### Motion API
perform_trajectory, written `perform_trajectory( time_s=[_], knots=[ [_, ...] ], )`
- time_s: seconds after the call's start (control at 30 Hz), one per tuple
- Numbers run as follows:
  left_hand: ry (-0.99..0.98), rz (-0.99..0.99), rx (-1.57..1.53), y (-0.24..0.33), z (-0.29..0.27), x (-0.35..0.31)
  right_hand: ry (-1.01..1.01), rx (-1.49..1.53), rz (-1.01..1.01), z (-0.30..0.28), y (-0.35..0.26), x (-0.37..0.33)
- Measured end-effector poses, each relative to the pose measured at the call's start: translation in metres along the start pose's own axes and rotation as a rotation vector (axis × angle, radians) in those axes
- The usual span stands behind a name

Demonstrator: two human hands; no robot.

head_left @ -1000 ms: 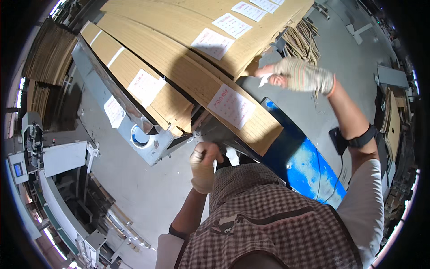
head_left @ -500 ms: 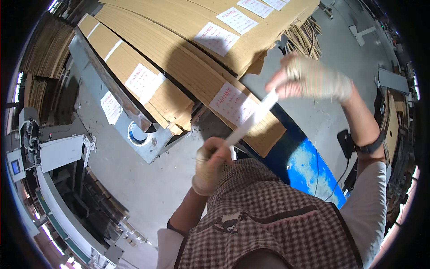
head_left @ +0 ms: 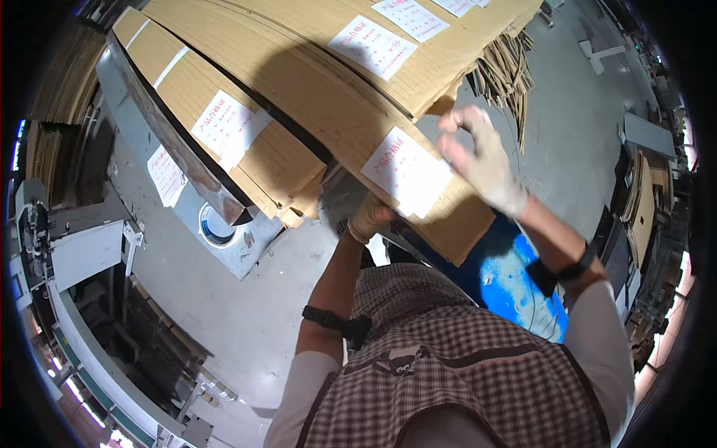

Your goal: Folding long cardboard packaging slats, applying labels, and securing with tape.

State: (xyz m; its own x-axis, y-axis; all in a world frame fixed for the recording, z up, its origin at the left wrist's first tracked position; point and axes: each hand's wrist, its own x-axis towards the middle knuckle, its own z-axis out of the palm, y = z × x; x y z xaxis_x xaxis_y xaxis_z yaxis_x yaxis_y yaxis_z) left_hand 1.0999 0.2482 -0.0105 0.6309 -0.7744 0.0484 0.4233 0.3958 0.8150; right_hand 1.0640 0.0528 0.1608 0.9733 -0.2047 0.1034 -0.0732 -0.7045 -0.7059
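Note:
A long brown cardboard strip [head_left: 467,224] ends close in front of me, with a white label [head_left: 396,168] printed in red on it. A whitish band of tape [head_left: 427,196] lies over the label's near part. My left hand [head_left: 371,218], in a pale glove with bare fingertips, is at the strip's left edge; most of its fingers are hidden there. Above the strip's right edge, beside the label, is my right hand [head_left: 484,160], gloved the same way. Its fingers are curved with the thumb apart, and nothing shows between them.
More labelled cardboard [head_left: 299,160] lies left and beyond, next to a dark metal edge [head_left: 179,142]. A tape roll [head_left: 218,225] rests on the grey bench end [head_left: 254,250]. Under the strip is a blue surface [head_left: 523,287]. Thin cardboard offcuts [head_left: 504,71] hang at the far right.
The white tape stretched between my hands now lies over the label. My left hand has moved forward to the strip's edge. My right hand has let go of the tape and come nearer.

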Motion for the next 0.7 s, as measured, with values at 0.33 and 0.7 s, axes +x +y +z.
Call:
perform_trajectory(
  time_s=[0.33,0.7],
  knots=[
    [0.109,-0.059,0.412,0.157,0.065,-0.036,-0.308,-0.296,-0.016,0.022,-0.039,-0.041],
    [0.354,0.42,1.419,0.09,0.104,0.023,-0.54,-0.408,-0.212,-0.091,-0.043,0.025]
  ],
)
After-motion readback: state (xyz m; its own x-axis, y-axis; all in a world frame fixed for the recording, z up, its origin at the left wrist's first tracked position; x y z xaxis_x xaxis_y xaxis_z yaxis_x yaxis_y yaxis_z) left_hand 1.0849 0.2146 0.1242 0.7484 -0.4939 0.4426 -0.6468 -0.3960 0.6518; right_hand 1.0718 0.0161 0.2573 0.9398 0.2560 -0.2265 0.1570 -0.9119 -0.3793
